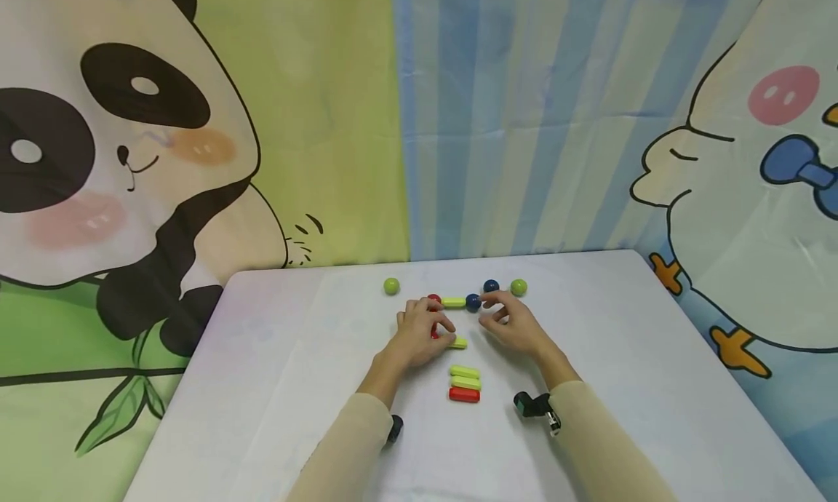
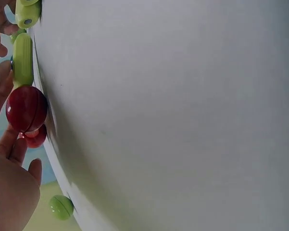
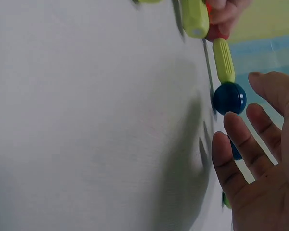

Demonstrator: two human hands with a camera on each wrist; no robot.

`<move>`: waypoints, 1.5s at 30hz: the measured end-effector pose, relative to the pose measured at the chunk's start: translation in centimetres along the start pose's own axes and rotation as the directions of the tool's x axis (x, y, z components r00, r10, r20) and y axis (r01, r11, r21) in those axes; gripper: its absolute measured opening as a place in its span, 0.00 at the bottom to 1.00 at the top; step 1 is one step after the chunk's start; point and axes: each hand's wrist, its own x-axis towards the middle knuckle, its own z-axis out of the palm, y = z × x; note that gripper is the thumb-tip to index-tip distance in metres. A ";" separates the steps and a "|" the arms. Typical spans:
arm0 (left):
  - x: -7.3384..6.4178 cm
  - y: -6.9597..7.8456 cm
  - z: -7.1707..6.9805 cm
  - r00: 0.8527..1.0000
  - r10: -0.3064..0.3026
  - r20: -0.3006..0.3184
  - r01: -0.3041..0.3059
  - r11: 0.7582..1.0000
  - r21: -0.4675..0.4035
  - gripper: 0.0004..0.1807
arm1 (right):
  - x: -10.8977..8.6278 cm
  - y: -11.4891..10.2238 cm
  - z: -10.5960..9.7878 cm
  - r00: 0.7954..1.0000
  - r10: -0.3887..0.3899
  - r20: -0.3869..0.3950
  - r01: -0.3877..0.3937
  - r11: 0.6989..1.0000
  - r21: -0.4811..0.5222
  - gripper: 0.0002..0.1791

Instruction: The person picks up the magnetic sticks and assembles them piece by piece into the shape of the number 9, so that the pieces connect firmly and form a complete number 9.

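My left hand (image 1: 422, 332) grips a glossy red ball (image 2: 26, 109), with fingers at one side and the thumb near the light-green rod (image 2: 23, 58) joined end-on to it. Part of that rod is hidden under the thumb in the head view. Just beyond lies a row made of another red ball (image 1: 434, 297), a light-green rod (image 1: 453, 302) and a dark blue ball (image 1: 473, 303). My right hand (image 1: 513, 324) holds nothing. Its fingers (image 3: 240, 130) are loosely spread, fingertips close beside the row's blue ball (image 3: 229, 98).
A second blue ball (image 1: 491, 285) and a green ball (image 1: 519, 287) lie beyond my right hand, another green ball (image 1: 391, 286) beyond my left. Two light-green rods (image 1: 465, 377) and a red rod (image 1: 464, 395) lie side by side nearer me on the white table (image 1: 294, 385). Printed curtains hang behind.
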 end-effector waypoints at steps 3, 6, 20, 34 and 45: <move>0.3 -0.1 -0.2 0.999 0.015 -0.034 -0.014 1.000 0.017 0.06 | -0.4 -0.5 0.5 0.999 -0.017 0.038 0.018 0.999 -0.026 0.23; 0.6 -0.3 -0.3 0.998 0.026 -0.060 -0.024 0.999 0.035 0.05 | -0.9 -1.0 1.0 0.996 -0.041 0.074 0.043 0.999 -0.020 0.22; 2.1 -1.0 -0.5 0.994 0.012 -0.104 -0.016 0.999 -0.042 0.20 | -3.6 -2.4 2.3 0.961 -0.121 0.250 0.137 0.989 -0.050 0.16; 3.8 -0.4 -0.4 0.995 -0.060 -0.074 0.059 0.998 -0.028 0.17 | -4.6 -3.4 2.8 0.936 -0.132 0.326 0.169 0.982 -0.087 0.09; 4.6 -0.2 0.4 0.996 -0.073 -0.059 0.070 0.997 -0.042 0.12 | -5.0 -2.9 2.4 0.936 -0.109 0.334 0.164 0.977 -0.139 0.09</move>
